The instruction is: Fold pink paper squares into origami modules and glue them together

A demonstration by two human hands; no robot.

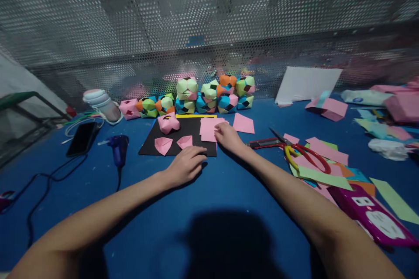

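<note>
My right hand (228, 136) is at the right edge of a small stack of pink paper squares (208, 130), its thumb and fingers closed on the paper there. My left hand (187, 165) lies palm down at the front edge of a black sheet (193, 128), fingers stretched loosely and holding nothing. Just beyond its knuckles is a folded pink paper piece (185, 141), partly hidden by the hand. Another folded pink piece (163, 145) rests farther left on the sheet. Behind it sits a joined pink paper shape (168, 123). A loose pink sheet (243, 123) lies right of the stack.
Colourful folded paper balls (206, 96) stand in a row against the perforated metal panel (209, 17). On the left are a glue gun (118, 150), a phone (83, 138) and a bottle (102, 105). Scissors (307, 157), paper scraps (327, 176) and a purple-cased device (373, 216) lie right.
</note>
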